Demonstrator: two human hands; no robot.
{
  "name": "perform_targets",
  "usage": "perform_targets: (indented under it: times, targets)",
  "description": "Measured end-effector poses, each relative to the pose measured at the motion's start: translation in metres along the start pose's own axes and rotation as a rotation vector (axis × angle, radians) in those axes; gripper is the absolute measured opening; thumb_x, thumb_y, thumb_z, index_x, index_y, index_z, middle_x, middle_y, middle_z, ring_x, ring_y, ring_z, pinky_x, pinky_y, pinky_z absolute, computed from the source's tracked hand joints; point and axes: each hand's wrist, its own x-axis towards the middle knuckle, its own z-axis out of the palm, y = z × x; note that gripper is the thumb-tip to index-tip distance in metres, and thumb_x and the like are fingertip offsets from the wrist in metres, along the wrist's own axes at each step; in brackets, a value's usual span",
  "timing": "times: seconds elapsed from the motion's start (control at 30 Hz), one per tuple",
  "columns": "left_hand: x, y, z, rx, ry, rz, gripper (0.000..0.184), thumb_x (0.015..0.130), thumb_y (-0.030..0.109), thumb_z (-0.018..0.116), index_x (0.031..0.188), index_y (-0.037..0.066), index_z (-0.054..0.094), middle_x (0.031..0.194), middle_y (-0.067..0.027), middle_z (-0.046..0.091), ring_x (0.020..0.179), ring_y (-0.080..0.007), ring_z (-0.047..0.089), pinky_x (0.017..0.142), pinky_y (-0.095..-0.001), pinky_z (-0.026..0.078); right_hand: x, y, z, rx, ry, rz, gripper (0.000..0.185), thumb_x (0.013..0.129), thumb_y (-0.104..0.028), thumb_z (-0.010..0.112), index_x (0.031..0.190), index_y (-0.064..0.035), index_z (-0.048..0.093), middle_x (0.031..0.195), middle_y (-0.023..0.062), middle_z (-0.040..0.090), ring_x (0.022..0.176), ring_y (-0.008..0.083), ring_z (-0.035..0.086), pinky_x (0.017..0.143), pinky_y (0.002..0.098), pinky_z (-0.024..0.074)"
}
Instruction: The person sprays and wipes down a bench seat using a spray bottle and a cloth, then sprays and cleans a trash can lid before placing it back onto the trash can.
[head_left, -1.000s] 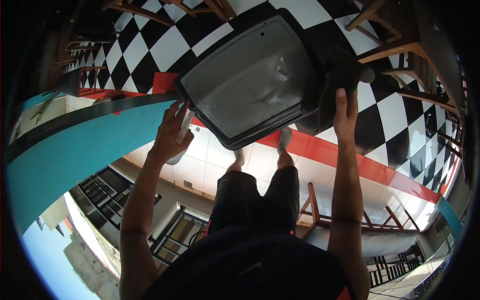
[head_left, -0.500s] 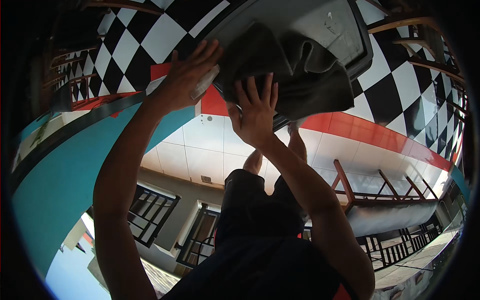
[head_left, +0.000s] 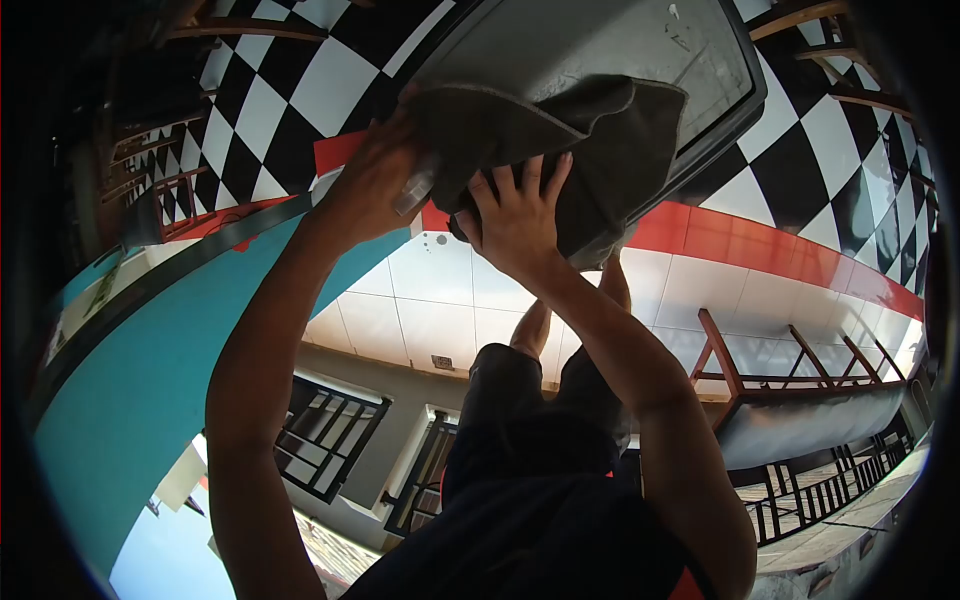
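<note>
A dark grey-black cloth [head_left: 610, 150] lies bunched over the lower left part of a black-rimmed object with a scuffed grey flat face [head_left: 590, 45]. My right hand [head_left: 520, 225] presses on the cloth with its fingers spread. To its left, my left hand [head_left: 365, 190] is at the cloth's left edge, and some of its fingertips are dark and hard to make out. A small translucent object [head_left: 415, 190] is held against that hand's thumb side; most of it is hidden.
A teal panel with a dark edge [head_left: 150, 340] curves along the left. Black and white checkered floor [head_left: 325, 80] lies beyond, with a red border strip [head_left: 790, 250]. Wooden furniture legs [head_left: 720, 350] stand at the right, and more wooden furniture is at the top corners.
My right hand has come left from the object's right side, bringing the cloth over its face. My left hand has moved up to the cloth. The grey-faced object now appears higher and farther right.
</note>
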Motion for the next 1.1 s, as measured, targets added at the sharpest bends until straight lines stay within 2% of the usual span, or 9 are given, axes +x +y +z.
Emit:
perform_targets:
  times: [0.07, 0.27, 0.37, 0.5, 0.7, 0.8, 0.97, 1.0, 1.1]
  targets:
    - [0.000, -0.008, -0.003, -0.108, 0.113, 0.068, 0.073, 0.072, -0.003, 0.072, 0.140, 0.003, 0.045, 0.157, -0.0217, 0.031, 0.150, -0.0391, 0.018, 0.113, -0.0622, 0.032, 0.069, 0.029, -0.022, 0.082, 0.157, -0.056, 0.061, 0.075, -0.057, 0.072, 0.119, -0.0142, 0.067, 0.127, 0.0144, 0.050, 0.119, 0.0458, 0.046, 0.107, 0.0790, 0.0146]
    - [0.008, 0.018, -0.017, -0.080, 0.003, 0.038, 0.091, 0.069, -0.013, 0.056, 0.154, 0.007, 0.030, 0.165, -0.0162, 0.015, 0.153, -0.0358, 0.008, 0.120, -0.0542, 0.022, -0.033, -0.005, 0.026, 0.098, 0.134, 0.312, 0.076, 0.101, -0.053, 0.035, 0.153, 0.0025, 0.026, 0.155, 0.0408, 0.012, 0.142, 0.0647, 0.006, 0.103, 0.0798, 0.0145]
    - [0.010, 0.027, -0.017, -0.139, -0.022, -0.057, 0.097, 0.069, -0.014, 0.054, 0.157, 0.009, 0.024, 0.166, -0.0145, 0.013, 0.153, -0.0346, 0.008, 0.120, -0.0534, 0.021, -0.007, 0.041, -0.006, 0.052, 0.012, 0.290, 0.067, 0.095, -0.043, 0.052, 0.147, -0.0010, 0.041, 0.155, 0.0328, 0.024, 0.141, 0.0610, 0.019, 0.103, 0.0762, 0.0239]
    - [0.011, 0.022, -0.013, -0.059, -0.022, -0.049, 0.102, 0.071, -0.012, 0.063, 0.159, 0.015, 0.019, 0.167, -0.0080, 0.012, 0.153, -0.0314, 0.008, 0.120, -0.0568, 0.022, 0.107, 0.166, -0.044, -0.106, 0.514, 0.424, 0.082, 0.089, -0.051, 0.059, 0.148, 0.0005, 0.037, 0.155, 0.0324, 0.023, 0.142, 0.0562, 0.021, 0.112, 0.0668, 0.0204]
    - [0.015, 0.027, -0.021, -0.014, -0.076, -0.071, 0.101, 0.071, -0.012, 0.060, 0.159, 0.012, 0.017, 0.166, -0.0121, 0.009, 0.153, -0.0339, 0.007, 0.120, -0.0576, 0.018, 0.031, 0.064, 0.038, -0.561, 0.272, 0.541, 0.078, 0.090, -0.050, 0.057, 0.146, 0.0001, 0.039, 0.155, 0.0336, 0.022, 0.143, 0.0570, 0.021, 0.104, 0.0754, 0.0258]
    - [0.015, 0.028, -0.019, -0.013, -0.087, -0.064, 0.104, 0.072, -0.012, 0.064, 0.160, 0.014, 0.014, 0.166, -0.0120, 0.009, 0.153, -0.0328, 0.006, 0.120, -0.0604, 0.015, 0.078, 0.114, -0.054, 0.140, 0.083, 0.545, 0.070, 0.082, -0.046, 0.067, 0.134, -0.0015, 0.051, 0.152, 0.0293, 0.030, 0.134, 0.0539, 0.035, 0.098, 0.0622, 0.0423]
    - [0.018, 0.027, -0.017, 0.005, -0.082, -0.072, 0.104, 0.071, -0.012, 0.065, 0.159, 0.010, 0.014, 0.166, -0.0153, 0.008, 0.153, -0.0331, 0.005, 0.121, -0.0573, 0.017, 0.082, 0.094, -0.035, -0.028, 0.365, 0.664, 0.072, 0.090, -0.028, 0.053, 0.147, 0.0092, 0.033, 0.153, 0.0405, 0.016, 0.140, 0.0654, 0.009, 0.110, 0.0742, 0.0139]
    - [0.016, 0.027, -0.017, 0.010, -0.097, -0.081, 0.104, 0.071, -0.012, 0.064, 0.159, 0.009, 0.014, 0.166, -0.0159, 0.008, 0.153, -0.0332, 0.004, 0.121, -0.0565, 0.017, 0.074, 0.065, -0.039, -0.224, -0.185, 0.578, 0.076, 0.090, -0.030, 0.053, 0.151, 0.0079, 0.027, 0.153, 0.0434, 0.009, 0.138, 0.0694, 0.002, 0.107, 0.0773, 0.0089]
    - [0.017, 0.024, -0.016, -0.010, -0.108, -0.085, 0.103, 0.070, -0.012, 0.063, 0.159, 0.007, 0.014, 0.166, -0.0160, 0.008, 0.153, -0.0336, 0.003, 0.121, -0.0562, 0.017, 0.090, 0.117, -0.059, 0.138, 0.203, 0.384, 0.080, 0.089, -0.038, 0.059, 0.148, 0.0088, 0.031, 0.156, 0.0364, 0.016, 0.143, 0.0606, 0.012, 0.105, 0.0771, 0.0168]
